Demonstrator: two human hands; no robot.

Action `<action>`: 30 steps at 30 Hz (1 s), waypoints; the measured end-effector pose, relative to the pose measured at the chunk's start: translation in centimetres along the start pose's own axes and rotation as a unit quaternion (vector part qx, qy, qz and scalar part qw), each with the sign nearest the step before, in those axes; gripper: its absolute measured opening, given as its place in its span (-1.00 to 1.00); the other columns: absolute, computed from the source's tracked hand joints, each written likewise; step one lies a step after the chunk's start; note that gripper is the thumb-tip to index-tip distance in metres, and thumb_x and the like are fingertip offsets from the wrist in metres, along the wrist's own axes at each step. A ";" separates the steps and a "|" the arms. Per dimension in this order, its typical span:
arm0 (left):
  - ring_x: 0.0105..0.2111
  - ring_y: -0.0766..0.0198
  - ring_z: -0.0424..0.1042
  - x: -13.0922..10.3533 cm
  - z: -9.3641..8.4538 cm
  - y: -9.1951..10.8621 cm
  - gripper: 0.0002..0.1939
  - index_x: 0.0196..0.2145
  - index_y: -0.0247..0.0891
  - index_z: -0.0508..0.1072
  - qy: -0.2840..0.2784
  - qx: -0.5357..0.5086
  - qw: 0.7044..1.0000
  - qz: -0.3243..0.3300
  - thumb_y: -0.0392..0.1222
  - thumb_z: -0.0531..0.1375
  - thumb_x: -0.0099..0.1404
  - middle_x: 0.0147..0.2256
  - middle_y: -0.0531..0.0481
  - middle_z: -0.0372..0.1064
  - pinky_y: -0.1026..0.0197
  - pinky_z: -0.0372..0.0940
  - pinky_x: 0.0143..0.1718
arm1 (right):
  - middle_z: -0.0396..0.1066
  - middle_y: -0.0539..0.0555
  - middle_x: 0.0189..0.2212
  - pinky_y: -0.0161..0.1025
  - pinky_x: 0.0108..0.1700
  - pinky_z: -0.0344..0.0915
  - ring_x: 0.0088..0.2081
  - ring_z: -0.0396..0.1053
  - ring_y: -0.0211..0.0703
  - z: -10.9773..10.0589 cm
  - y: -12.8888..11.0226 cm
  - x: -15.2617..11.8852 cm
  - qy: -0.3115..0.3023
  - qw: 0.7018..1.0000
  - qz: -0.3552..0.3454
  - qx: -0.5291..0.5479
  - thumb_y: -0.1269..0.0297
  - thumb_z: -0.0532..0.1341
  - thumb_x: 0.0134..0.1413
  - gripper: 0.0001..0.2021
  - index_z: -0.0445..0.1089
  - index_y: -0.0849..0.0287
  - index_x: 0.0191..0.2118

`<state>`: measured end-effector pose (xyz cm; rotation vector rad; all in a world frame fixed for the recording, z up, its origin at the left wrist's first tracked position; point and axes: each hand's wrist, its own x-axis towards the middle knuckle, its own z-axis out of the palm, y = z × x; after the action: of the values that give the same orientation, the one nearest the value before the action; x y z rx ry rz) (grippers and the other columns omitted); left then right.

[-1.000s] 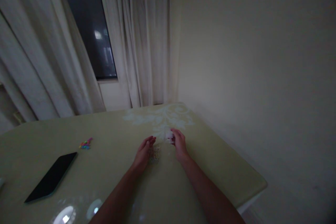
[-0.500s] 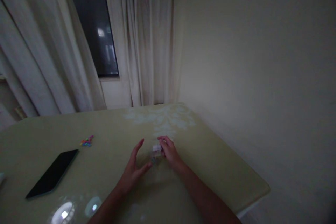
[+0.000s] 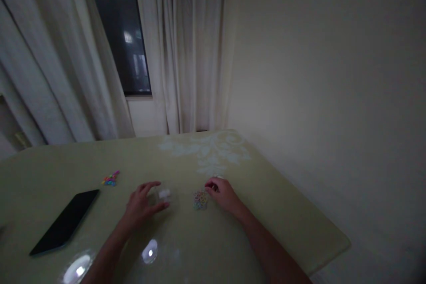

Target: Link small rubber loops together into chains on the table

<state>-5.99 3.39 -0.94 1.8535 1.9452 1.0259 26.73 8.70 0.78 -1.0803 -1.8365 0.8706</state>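
A clear box with a whitish patch is between the thumb and fingers of my left hand, low over the table. Beside my right hand lies a small pile of pastel rings, just left of its fingertips. The right fingers are curled in a pinch; something small and dark shows between them, too small to name. A whitish thing peeks out behind the right hand, mostly hidden.
A black tablet lies on the table at the left. Small bright-coloured pieces sit behind it. Curtains and a dark window stand beyond the back edge, a bare wall at the right.
My left hand has moved left and now has the clear box, which was by my right hand. The pastel rings have come into plain view. My right hand has shifted slightly right.
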 end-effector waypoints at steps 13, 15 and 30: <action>0.32 -0.35 0.16 -1.9 0.6 1.5 -0.03 0.33 -0.02 0.31 -0.150 0.110 0.983 -0.008 0.13 0.39 -0.05 0.37 -0.21 0.18 -0.33 0.08 0.24 | 0.50 0.04 -0.37 -0.28 -0.23 0.21 -0.34 0.38 -0.15 0.6 -0.4 -0.8 -0.126 0.986 -0.040 -0.104 0.40 0.38 0.05 -0.78 0.66 0.04 -0.16; 0.31 -0.32 0.19 -2.3 1.4 2.3 -0.06 0.34 -0.02 0.31 -0.135 0.103 0.985 0.003 0.13 0.38 0.00 0.37 -0.18 0.17 -0.30 0.09 0.24 | 0.49 0.04 -0.35 -0.29 -0.24 0.22 -0.34 0.38 -0.16 0.8 -0.4 -0.9 -0.125 0.986 -0.034 -0.103 0.41 0.38 0.06 -0.80 0.66 0.05 -0.17; 0.10 -0.12 0.41 -4.5 5.2 7.1 -0.72 -0.03 0.06 0.62 0.016 0.064 0.987 0.144 -0.07 0.19 0.36 0.06 -0.05 0.57 -0.22 0.02 0.23 | 0.48 0.04 -0.37 -0.26 -0.25 0.24 -0.31 0.39 -0.15 0.1 -1.0 -0.3 -0.067 0.997 -0.026 -0.024 0.36 0.36 0.12 -0.96 0.59 0.14 -0.31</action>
<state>3.37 0.20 -1.30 2.2535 1.8356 1.0345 26.42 7.99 1.54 -1.0192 -1.9961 0.8903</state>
